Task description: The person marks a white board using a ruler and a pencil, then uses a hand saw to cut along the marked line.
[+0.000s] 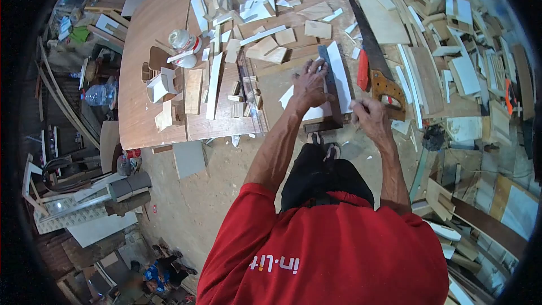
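Note:
On the work table, my left hand [310, 85] rests with its fingers spread on a dark metal straightedge [334, 91], pressing it over a white board [340, 73]. My right hand [371, 117] is beside the board's near right corner, its fingers curled; what it holds, if anything, is too small to make out. Right of the board lie a red-handled tool [362, 70] and a handsaw [387, 89] with a wooden handle.
Wood offcuts [266, 49] lie across the table [135, 79], with a glass jar [179, 39] and small wooden boxes [162, 85] at left. More scrap wood [464, 76] is piled at right. A person [161, 274] is at lower left.

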`<state>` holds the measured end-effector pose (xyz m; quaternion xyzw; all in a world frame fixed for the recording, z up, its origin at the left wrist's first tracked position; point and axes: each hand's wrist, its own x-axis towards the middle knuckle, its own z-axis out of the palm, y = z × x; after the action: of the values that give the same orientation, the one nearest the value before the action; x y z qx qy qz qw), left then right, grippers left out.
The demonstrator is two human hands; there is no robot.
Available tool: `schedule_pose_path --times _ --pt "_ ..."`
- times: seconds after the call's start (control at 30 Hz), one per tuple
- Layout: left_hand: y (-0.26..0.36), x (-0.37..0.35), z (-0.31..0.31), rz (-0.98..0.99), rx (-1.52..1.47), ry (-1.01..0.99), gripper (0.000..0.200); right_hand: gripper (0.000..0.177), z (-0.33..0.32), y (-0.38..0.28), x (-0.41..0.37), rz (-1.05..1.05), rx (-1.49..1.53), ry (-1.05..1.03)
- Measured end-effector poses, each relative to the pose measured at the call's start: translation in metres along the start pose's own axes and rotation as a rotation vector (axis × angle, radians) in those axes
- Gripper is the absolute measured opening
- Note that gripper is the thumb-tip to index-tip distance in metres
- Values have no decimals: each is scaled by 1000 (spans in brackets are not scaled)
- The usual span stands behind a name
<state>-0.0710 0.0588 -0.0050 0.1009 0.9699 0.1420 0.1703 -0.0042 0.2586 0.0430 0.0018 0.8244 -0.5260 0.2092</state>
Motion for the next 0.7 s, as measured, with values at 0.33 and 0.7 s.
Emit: schedule_pose_path --times 0.33,0.7 --pt "-35 32 92 249 -53 622 46 23 149 -73 141 -581 -406 -15" --pt "-1 -4 20 34 -109 148 74 21 259 -115 216 -620 -847 -128"
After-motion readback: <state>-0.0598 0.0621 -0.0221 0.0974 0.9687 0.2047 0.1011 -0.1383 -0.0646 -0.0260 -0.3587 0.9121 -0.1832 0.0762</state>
